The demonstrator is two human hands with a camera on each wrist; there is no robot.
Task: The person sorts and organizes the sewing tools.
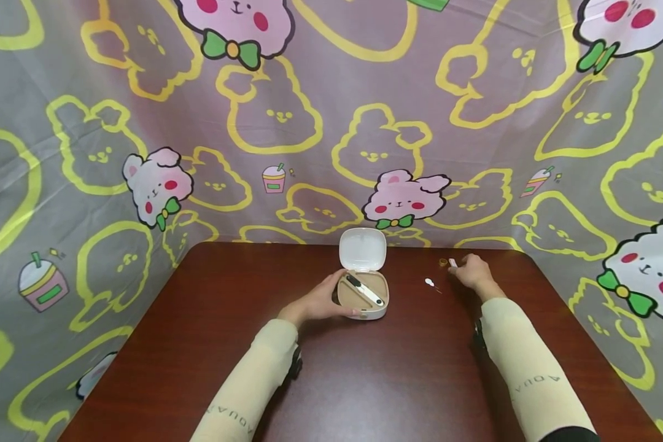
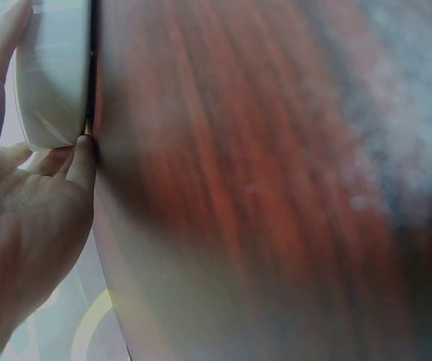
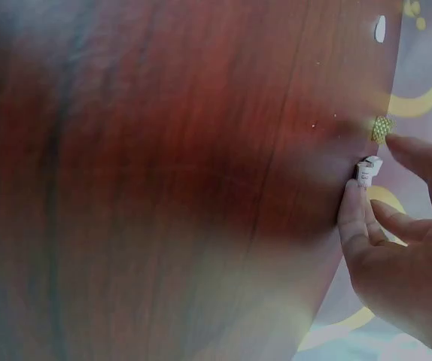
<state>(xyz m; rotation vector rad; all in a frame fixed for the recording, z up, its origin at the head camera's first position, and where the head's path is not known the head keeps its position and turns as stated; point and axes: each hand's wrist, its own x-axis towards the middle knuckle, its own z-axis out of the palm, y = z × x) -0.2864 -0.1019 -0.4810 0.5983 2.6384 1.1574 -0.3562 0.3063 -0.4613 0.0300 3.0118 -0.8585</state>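
Observation:
A small white sewing kit box (image 1: 371, 314) stands on the table with its lid (image 1: 363, 248) raised. Inside, a black-and-white slim tool (image 1: 367, 290) lies slantwise over the beige tray. My left hand (image 1: 323, 301) grips the box from its left side, thumb at the front; the left wrist view shows the fingers around its wall. At the far right, my right hand (image 1: 475, 273) has its fingertips at a small white roll of measuring tape (image 3: 364, 173) with printed marks. The thumb appears apart from the roll, beside a gold thimble (image 3: 381, 129).
A white needle threader (image 1: 430, 282) with a thin wire lies between the box and my right hand. The brown table (image 1: 364, 380) ends at a patterned cloth (image 1: 331, 135) hung at the back and sides.

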